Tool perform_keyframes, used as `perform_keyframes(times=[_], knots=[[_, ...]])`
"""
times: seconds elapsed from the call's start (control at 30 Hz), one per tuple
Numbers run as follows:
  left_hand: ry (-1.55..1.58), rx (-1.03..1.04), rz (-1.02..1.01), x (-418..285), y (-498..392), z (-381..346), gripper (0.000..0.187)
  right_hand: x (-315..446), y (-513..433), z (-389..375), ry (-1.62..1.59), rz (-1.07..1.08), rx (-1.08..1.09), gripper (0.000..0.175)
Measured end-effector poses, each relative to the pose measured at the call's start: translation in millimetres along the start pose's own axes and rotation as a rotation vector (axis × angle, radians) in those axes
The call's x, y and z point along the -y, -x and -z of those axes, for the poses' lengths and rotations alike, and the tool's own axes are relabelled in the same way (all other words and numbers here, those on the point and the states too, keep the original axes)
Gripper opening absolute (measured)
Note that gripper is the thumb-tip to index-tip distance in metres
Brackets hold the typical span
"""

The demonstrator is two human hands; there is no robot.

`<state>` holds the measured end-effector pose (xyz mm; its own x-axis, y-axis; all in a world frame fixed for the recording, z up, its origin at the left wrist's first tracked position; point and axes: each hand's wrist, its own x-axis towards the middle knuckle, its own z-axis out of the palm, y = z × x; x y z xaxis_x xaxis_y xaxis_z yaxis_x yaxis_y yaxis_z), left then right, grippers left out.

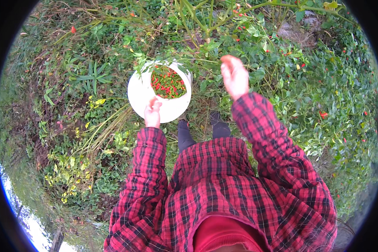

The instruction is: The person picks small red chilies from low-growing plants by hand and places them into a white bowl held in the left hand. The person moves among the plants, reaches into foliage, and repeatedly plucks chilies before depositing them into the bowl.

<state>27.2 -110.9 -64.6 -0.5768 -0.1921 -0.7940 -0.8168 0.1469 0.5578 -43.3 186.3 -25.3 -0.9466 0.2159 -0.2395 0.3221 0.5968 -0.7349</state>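
Observation:
A white plastic container (138, 94) with a wide round opening stands in front of me, left of my feet. Many small red and green chillies (168, 82) fill the part of its inside that I can see. My left hand (153, 111) is over its near side, fingers curled at the lip of the opening; glare hides whether it grips the lip. My right hand (235, 77) is raised to the right of the container among chilli plants. Its fingers are bent by the end of a thin green stem (204, 60), and anything between them is hidden.
Chilli plants with red fruit (323, 114) spread along the right side. A branching green stem (208, 30) crosses the top. Cut or bent stalks (110, 126) with yellowing leaves lie left of the container. My dark-clad legs (220, 127) stand in low weeds.

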Motion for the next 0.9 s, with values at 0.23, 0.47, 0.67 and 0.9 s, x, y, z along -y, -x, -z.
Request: perform_keyframes(times=[0.23,0.47,0.67,0.9], knots=[[0.057,0.199,0.000,-35.9,53.8,-20.8,0.020,-24.3,-35.5,-29.4,0.527,-0.094,0.706,0.055],[0.049,0.110,-0.362,-143.7,75.0,35.4,0.018,-15.4,75.3,5.4,0.156,0.337,0.354,0.019],[-0.704,0.638,-0.944,-163.7,58.6,-7.1,0.021,23.8,113.5,28.0,0.114,0.319,0.392,0.028],[-0.890,0.704,-0.868,-121.5,97.3,-25.3,0.018,41.2,130.5,50.5,0.102,0.401,0.363,0.026]])
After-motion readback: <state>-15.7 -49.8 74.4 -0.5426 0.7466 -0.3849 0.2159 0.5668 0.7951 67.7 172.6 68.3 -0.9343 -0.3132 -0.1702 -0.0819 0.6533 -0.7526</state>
